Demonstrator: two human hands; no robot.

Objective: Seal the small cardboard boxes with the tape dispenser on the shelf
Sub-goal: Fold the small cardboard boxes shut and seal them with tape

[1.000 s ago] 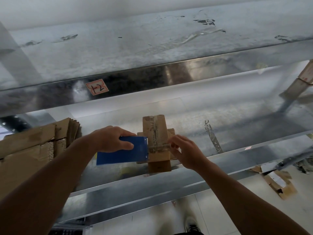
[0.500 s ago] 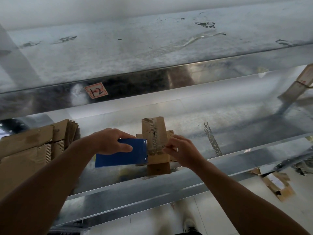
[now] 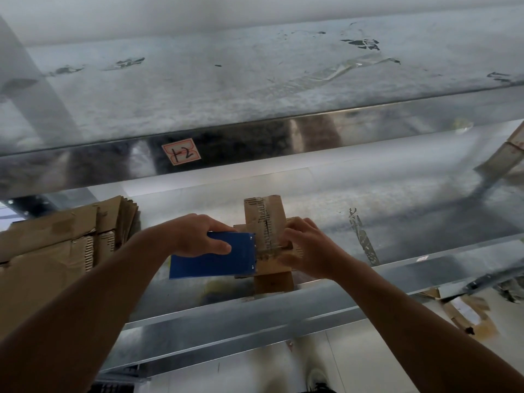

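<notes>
Left hand: the left hand (image 3: 198, 236) grips the blue tape dispenser (image 3: 212, 259), whose front edge touches the small cardboard box (image 3: 265, 222).
Right hand: the right hand (image 3: 309, 251) holds the box's right side with curled fingers.
Box: it stands near the front edge of the shelf (image 3: 411, 219).
Room: stacked cardboard (image 3: 56, 251) lies at 9 o'clock of the box; toward 3 o'clock is a tape scrap (image 3: 364, 239).
Writing: a red-bordered sticker (image 3: 181, 151) at 11 o'clock reads "12", handwritten.
</notes>
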